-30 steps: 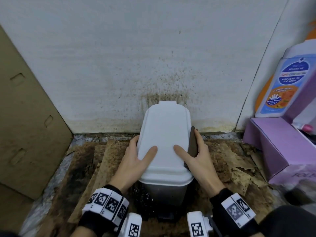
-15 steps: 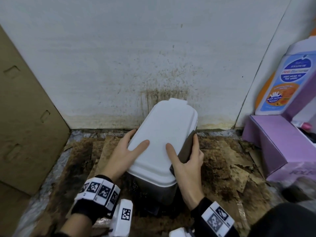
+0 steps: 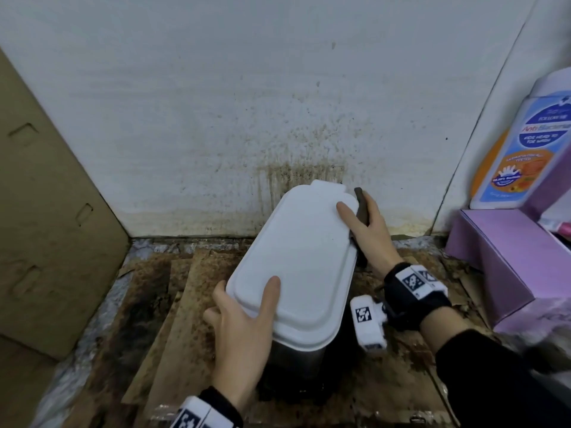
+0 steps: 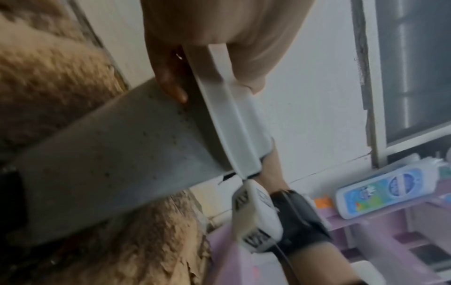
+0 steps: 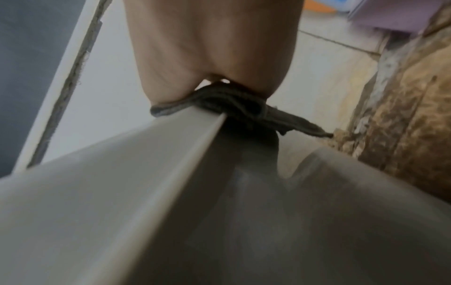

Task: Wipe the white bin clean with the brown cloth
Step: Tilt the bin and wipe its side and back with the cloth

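Grip, head view: left hand (image 3: 244,332) grasps the near left corner of the white plastic bin with a flat lid (image 3: 296,267), thumb lying on the lid and the other fingers going down the side; right hand (image 3: 369,233) clamps the folded brown cloth (image 3: 361,211) against the far right edge of the bin, thumb on the lid.
Bin, head view: it stands turned at an angle on the stained brown cardboard floor sheets (image 3: 191,304), its far end close to the dirty white wall (image 3: 247,103); lid is shut; the grey body (image 3: 296,359) shows below the lid at the near end.
Surroundings, head view: tall brown cardboard panel (image 3: 46,211) on the left; purple box (image 3: 506,257) on the right with a blue and orange wash bottle (image 3: 522,149) leaning behind it.
Grip, left wrist view: left hand (image 4: 219,38) holds the lid rim (image 4: 227,119), one finger under the rim touching the speckled grey body (image 4: 109,164), thumb on top.
Other hand, left wrist view: right wrist with black strap and white marker block (image 4: 258,217) is beyond the bin.
Grip, right wrist view: right hand (image 5: 209,48) presses the crumpled brown cloth (image 5: 244,108) on the lid edge (image 5: 195,144); cloth hangs over to the bin's side.
Blur: both wrist pictures are soft, so the fingertips of the right hand cannot be seen.
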The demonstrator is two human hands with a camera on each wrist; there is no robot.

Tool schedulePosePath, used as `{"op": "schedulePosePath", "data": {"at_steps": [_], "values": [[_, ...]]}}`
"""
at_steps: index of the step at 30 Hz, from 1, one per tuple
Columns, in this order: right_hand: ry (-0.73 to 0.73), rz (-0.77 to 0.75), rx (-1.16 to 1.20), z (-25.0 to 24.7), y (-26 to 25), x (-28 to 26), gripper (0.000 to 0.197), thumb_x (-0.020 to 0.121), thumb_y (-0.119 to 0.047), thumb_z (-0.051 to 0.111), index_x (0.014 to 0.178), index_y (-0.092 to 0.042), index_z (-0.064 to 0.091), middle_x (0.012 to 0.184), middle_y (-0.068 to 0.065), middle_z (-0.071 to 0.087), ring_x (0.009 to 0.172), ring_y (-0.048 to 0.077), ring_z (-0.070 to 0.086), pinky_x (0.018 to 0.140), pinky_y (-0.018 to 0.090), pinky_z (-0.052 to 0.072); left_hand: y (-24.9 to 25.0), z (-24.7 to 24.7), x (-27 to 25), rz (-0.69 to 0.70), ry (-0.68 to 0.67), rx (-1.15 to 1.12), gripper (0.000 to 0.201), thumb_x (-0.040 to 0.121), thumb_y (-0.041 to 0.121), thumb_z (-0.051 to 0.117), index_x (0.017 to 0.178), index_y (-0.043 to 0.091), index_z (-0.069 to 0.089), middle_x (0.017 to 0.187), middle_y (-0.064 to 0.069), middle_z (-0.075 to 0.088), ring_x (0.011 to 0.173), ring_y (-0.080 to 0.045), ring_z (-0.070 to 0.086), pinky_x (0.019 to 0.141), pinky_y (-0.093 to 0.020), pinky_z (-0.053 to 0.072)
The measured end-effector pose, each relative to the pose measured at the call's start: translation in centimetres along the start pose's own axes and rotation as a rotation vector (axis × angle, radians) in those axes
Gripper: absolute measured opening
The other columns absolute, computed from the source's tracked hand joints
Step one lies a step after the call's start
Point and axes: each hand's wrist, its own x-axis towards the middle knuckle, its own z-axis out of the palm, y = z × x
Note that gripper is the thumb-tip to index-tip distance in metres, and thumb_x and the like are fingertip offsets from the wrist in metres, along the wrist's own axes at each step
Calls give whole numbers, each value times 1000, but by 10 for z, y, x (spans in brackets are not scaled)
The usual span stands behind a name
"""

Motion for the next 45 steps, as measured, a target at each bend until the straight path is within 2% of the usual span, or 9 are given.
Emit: {"op": "schedulePosePath", "data": {"at_steps": [5, 14, 18, 22, 25, 29, 35, 40, 45], "values": [[-82, -53, 8, -11, -8, 19, 63, 91, -47, 73, 148, -38, 48, 142, -14, 58, 118, 6, 64, 74, 18, 58, -3, -3, 7, 17, -33, 1, 101, 56, 86, 64, 135, 27, 40, 130, -2, 51, 109, -15, 59, 96, -40, 51], [146, -63, 118, -6, 6, -15, 77, 88, -52, 74, 154, -34, 41, 155, -12, 46, 139, 13, 48, 112, 44, 47, 6, -40, 44, 130, -153, 94, 84, 65, 88, 66, 136, 46, 49, 144, 7, 52, 137, -23, 47, 109, -52, 45], [391, -1, 104, 8, 10, -55, 89, 78, -69, 70, 155, -40, 35, 158, -10, 40, 149, 18, 34, 117, 49, 39, 28, -58, 64, 153, -221, 82, 103, 79, 74, 66, 161, 32, 19, 157, 13, 35, 140, -15, 43, 108, -46, 47], [550, 41, 53, 30, 4, -88, 87, 89, -57, 68, 160, -35, 24, 161, -2, 27, 153, 21, 14, 109, 36, 28, 40, -62, 77, 166, -257, 124, 82, 92, 53, 59, 160, 23, 24, 142, 13, 42, 109, -4, 56, 69, -13, 53], [572, 64, 23, 33, 5, -95, 86, 92, -54, 67, 161, -33, 21, 160, 2, 25, 151, 23, 11, 111, 39, 27, 33, -59, 80, 143, -248, 134, 85, 89, 61, 59, 158, 24, 27, 152, 5, 45, 122, -13, 55, 88, -29, 56], [550, 55, 24, 27, 9, -92, 78, 96, -55, 59, 161, -33, 22, 161, 5, 28, 152, 25, 11, 102, 33, 24, 28, -49, 76, 124, -193, 71, 84, 89, 66, 58, 158, 28, 27, 154, 2, 45, 133, -22, 52, 106, -51, 49], [528, 27, 100, 3, 11, -67, 69, 100, -59, 50, 159, -30, 31, 160, 1, 37, 151, 24, 28, 115, 36, 29, 18, -45, 64, 109, -118, 63, 90, 85, 71, 59, 156, 28, 25, 149, 3, 48, 130, -21, 54, 105, -51, 49], [208, -4, 154, -36, 6, -31, 64, 99, -52, 58, 155, -25, 43, 154, -10, 49, 138, 9, 49, 115, 33, 41, 12, -43, 44, 136, -80, 151, 102, 75, 81, 63, 155, 32, 23, 147, 10, 48, 127, -19, 54, 103, -49, 50], [86, -79, 76, -46, 1, -31, 49, 96, -43, 68, 142, -31, 58, 124, -12, 64, 110, 7, 63, 81, 15, 53, 11, -42, 42, 157, -47, 111, 87, 78, 73, 66, 150, 34, 35, 141, 13, 53, 120, -13, 56, 101, -45, 51]]}}
